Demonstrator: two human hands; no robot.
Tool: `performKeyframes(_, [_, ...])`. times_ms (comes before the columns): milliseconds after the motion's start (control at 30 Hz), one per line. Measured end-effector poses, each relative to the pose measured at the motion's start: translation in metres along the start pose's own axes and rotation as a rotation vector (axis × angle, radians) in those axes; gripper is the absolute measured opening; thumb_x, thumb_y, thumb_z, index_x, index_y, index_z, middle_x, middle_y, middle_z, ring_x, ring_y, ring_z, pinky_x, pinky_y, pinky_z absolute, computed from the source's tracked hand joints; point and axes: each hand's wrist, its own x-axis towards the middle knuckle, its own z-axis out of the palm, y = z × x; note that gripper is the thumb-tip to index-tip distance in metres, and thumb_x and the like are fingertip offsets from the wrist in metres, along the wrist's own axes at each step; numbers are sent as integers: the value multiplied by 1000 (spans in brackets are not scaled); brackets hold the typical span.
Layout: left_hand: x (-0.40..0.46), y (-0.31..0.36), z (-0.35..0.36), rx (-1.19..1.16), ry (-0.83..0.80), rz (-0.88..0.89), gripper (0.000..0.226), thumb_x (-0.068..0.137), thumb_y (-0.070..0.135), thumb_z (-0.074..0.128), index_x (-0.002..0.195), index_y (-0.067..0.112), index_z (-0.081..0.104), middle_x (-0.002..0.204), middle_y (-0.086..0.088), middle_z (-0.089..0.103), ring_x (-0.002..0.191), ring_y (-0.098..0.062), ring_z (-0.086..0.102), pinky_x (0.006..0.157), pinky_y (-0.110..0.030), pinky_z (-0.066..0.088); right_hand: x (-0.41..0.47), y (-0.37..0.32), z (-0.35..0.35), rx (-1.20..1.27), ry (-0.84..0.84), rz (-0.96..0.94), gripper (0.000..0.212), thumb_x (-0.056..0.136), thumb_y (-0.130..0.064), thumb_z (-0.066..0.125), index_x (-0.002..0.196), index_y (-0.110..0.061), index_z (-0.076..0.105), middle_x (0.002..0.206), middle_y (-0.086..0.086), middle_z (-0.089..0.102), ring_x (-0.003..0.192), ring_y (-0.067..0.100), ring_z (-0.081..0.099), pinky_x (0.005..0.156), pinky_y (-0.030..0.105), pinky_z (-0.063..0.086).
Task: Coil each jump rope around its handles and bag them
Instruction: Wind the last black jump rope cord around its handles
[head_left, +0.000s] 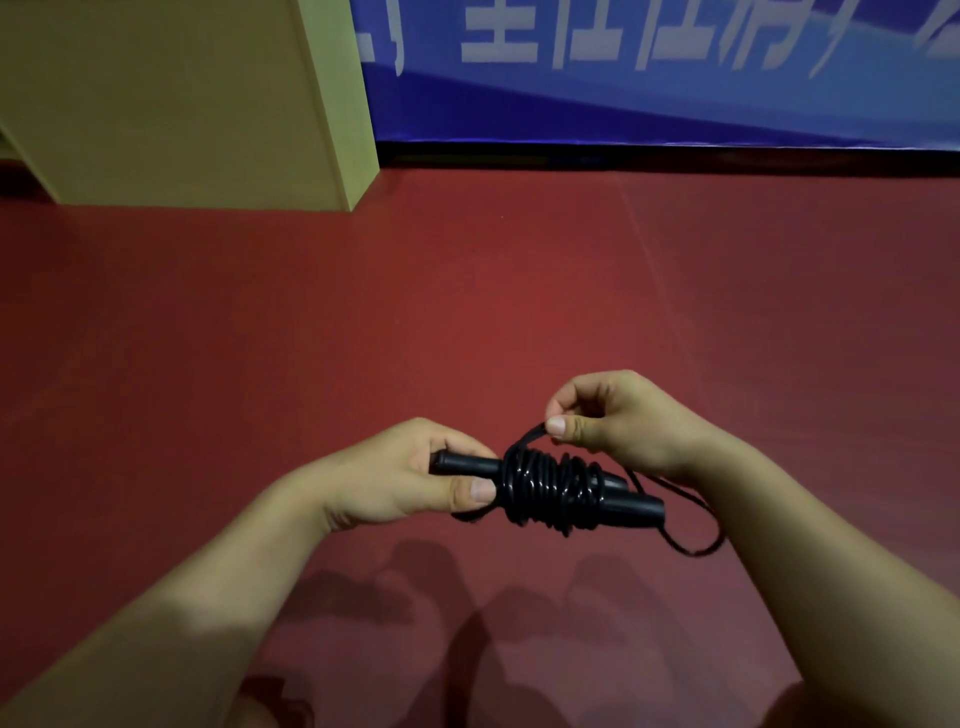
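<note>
Left hand (410, 475) hiding handles' (631, 501) ends, rope (545, 486) coiled

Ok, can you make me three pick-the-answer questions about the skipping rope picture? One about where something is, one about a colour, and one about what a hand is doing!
1. Where is the tan cabinet?
A. far left, on the floor
B. far right
C. under the hands

2. What colour is the jump rope?
A. white
B. black
C. yellow

3. What is the right hand doing?
A. lying flat on the floor
B. waving with nothing in it
C. pinching a strand of rope

Answers:
1 A: it stands at upper left on the red floor.
2 B: cord and handles are black.
3 C: thumb and finger pinch a strand above the coil, while the left hand grips the handles.
</note>
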Motion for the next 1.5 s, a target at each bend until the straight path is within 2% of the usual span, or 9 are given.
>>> performKeyframes(233, [4,-5,0,-260,141,74,70,71,51,81,109,-6,65,83,-9,62,75,-13,61,73,-24,51,1,-4,17,-55,38,-55,21,86,10,56,74,-5,64,63,-5,63,53,0,54,52,17,43])
performKeyframes(400, [12,-8,7,-451,394,76,40,87,28,70,112,-2,64,77,-2,65,72,-11,60,69,-25,49,1,-3,39,-109,126,-10,18,97,-17,55,82,-19,65,67,-2,65,52,8,51,54,22,43])
performKeyframes(533, [23,-13,11,-276,716,70,29,83,40,69,86,11,68,69,5,66,64,-9,56,60,-22,44,-1,-10,53,-361,86,-98,16,98,-23,51,88,-17,63,75,-3,69,57,-3,55,57,15,39])
performKeyframes(667, [27,-24,5,-116,823,-10,38,78,58,70,81,20,65,67,6,65,62,-11,60,67,-35,48,-6,-18,62,-382,94,-106,20,97,-30,51,102,-17,66,76,-2,68,71,9,61,70,28,48])
performKeyframes(767, [29,-32,2,31,883,-91,28,86,49,67,83,21,62,63,10,61,62,-13,60,67,-34,48,-6,-22,58,-392,106,-102,20,97,-35,52,103,-23,68,74,-4,66,69,8,58,62,20,42])
performKeyframes(933, [32,-41,-2,391,941,-153,20,89,36,67,82,19,61,64,6,55,58,-11,48,55,-24,34,-4,-18,55,-421,130,-50,23,97,-36,52,95,-20,68,69,-5,59,65,8,52,54,15,35])
performKeyframes(1100, [36,-46,-2,560,959,-267,19,88,47,63,85,29,57,70,8,58,67,-13,55,62,-33,44,-4,-16,58,-428,112,-13,24,95,-36,54,85,-18,65,62,-6,53,58,10,47,53,23,34])
performKeyframes(1267, [37,-39,0,670,935,-293,22,88,52,60,89,31,53,65,9,54,63,-14,53,54,-31,36,-3,-15,54,-444,112,-2,19,93,-29,53,87,-17,65,62,-7,52,57,7,46,50,18,33])
performKeyframes(1500, [31,-31,4,855,703,-249,25,83,54,66,89,30,60,61,7,52,63,-17,53,58,-34,40,-5,-13,43,-510,171,-9,14,94,-29,51,90,-26,65,77,-5,65,71,16,59,64,36,48])
